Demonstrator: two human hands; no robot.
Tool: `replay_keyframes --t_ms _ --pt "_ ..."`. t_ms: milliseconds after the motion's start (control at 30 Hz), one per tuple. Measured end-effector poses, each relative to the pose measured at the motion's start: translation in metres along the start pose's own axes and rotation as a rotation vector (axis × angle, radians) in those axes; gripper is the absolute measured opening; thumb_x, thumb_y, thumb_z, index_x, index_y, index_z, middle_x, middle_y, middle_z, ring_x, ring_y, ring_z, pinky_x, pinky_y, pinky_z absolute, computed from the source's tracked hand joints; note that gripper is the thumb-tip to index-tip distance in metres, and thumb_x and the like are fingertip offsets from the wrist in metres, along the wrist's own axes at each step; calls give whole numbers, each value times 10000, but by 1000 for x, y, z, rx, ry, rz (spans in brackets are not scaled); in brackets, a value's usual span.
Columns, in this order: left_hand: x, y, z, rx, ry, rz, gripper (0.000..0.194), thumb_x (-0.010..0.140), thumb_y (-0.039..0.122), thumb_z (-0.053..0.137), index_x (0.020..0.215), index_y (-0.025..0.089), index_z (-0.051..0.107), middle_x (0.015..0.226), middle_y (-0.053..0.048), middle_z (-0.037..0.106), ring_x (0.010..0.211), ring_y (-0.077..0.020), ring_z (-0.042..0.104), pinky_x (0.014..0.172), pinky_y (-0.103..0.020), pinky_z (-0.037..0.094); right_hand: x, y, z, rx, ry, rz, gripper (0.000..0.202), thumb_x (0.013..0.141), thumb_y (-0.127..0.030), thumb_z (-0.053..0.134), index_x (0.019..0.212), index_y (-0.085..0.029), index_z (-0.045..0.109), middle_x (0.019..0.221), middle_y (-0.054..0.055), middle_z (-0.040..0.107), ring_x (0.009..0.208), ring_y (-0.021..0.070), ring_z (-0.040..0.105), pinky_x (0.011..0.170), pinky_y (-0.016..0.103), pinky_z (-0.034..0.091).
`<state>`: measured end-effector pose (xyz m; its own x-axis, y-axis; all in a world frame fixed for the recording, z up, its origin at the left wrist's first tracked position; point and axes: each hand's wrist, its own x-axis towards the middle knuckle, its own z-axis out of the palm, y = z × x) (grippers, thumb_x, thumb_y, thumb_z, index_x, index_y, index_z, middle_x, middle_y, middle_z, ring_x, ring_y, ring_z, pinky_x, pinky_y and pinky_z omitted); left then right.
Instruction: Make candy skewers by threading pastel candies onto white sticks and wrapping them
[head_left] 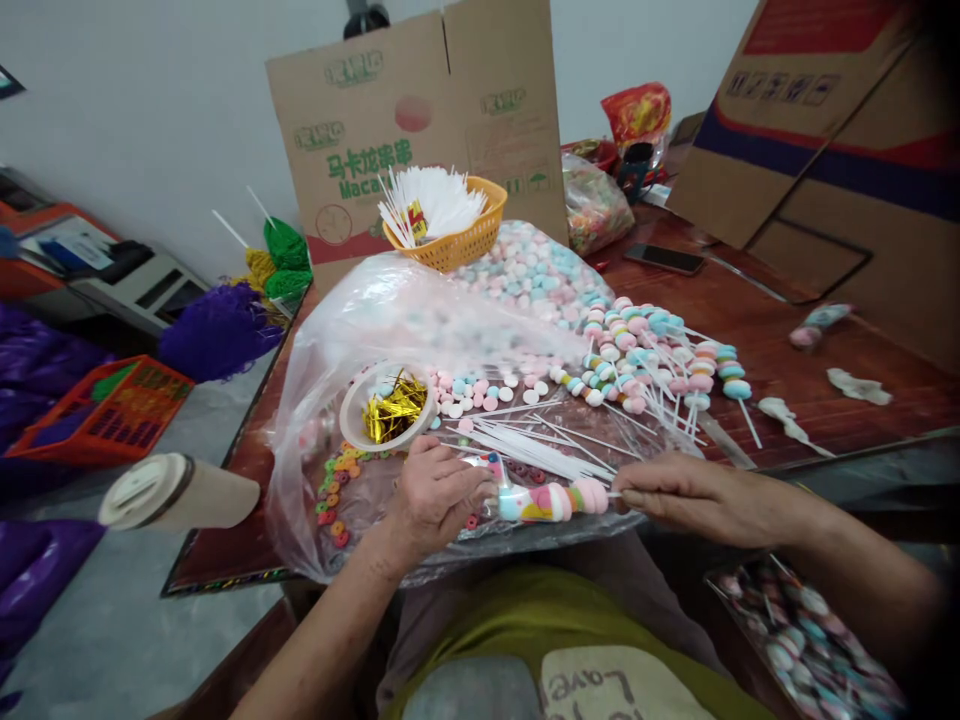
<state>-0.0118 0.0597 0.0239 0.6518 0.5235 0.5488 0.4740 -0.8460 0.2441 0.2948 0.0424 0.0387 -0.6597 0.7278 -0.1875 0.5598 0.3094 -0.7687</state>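
In the head view, the candy skewer (559,501) was held roughly level over the near edge of the plastic bag (330,315), its film-covered end pinched by the left hand (439,490), its stick (615,494) by the right hand (694,495). Gentle, aligned gripping was judged best.

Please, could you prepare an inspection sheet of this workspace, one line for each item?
Surface: dark red tabletop, partly covered by a translucent plastic bag.
Job's things: candy skewer in hand; loose white sticks, pastel candies, gold strips in a white bowl.
Clutter: phone, crumpled white scrap, pale cup near the left edge.
Hands: left hand at the skewer's wrapped end; right hand gripping its stick.
Cables: nothing seen.
Surroundings: cardboard box behind, orange crate at left.
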Motion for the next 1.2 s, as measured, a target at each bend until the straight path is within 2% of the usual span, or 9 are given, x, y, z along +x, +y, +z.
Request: replay_keyframes --t_ms 100,300,433,533,600,733,900,1067,1200 --pt "-1 0 -1 -25 19 -30 129 841 214 506 845 151 618 623 -14 648 559 -125 504 658 -305 343 4 4 4 -68 8 -36 407 923 -416 312 732 -160 564 631 7 523 598 117 472 562 217 373" --pt "1 6 0 -235 -97 -359 378 882 265 429 534 148 518 469 22 468 499 -97 408 570 -236 331 10 12 14 -445 331 -354 263 910 -206 365 888 -170 625 732 62 613 680 133 525 629 248 379" --pt "0 8 1 -493 -204 -591 447 907 355 355 553 143 528 499 14 510 485 -92 450 500 -202 335 13 19 15 -739 556 -475 209 862 -127 412 911 -167 612 756 77 645 694 164 514 676 311 379" --pt "-1 7 -1 -458 -354 -558 453 897 439 349 646 147 589 597 -5 589 571 -117 514 562 -218 372 12 20 15 -727 602 -500 195 847 -116 430 930 -168 598 785 81 649 709 165 528 655 296 390" --pt "1 8 -1 -296 -460 -489 398 804 541 484 829 171 629 752 -20 653 723 -168 564 696 -269 401 12 18 17 -694 583 -480 206 849 -107 410 906 -174 596 776 74 641 702 154 541 629 271 396" --pt "13 14 7 53 -557 -453 713 628 616 637 1172 174 503 1016 -94 665 952 -280 573 965 -473 268 15 10 22 -669 563 -443 200 856 -123 406 880 -174 598 772 70 629 694 143 550 618 249 406" --pt "31 18 12 225 -703 -409 481 676 624 577 866 183 617 847 -77 689 872 -280 611 990 -551 190 18 5 23 -691 568 -446 207 861 -137 399 906 -183 596 746 59 622 673 140 548 612 250 404" --pt "48 19 2 267 -751 -345 324 694 513 608 810 211 632 772 -38 678 870 -265 605 1009 -563 133 13 1 17 -869 617 -631 241 855 -80 396 1042 -156 526 821 84 646 725 178 530 652 321 394" --pt "60 19 1 196 -851 -366 256 712 432 598 802 198 648 782 -51 681 834 -257 610 960 -498 274 11 -4 17 -913 583 -675 235 854 -71 413 1054 -152 508 823 80 637 729 179 523 647 330 374"
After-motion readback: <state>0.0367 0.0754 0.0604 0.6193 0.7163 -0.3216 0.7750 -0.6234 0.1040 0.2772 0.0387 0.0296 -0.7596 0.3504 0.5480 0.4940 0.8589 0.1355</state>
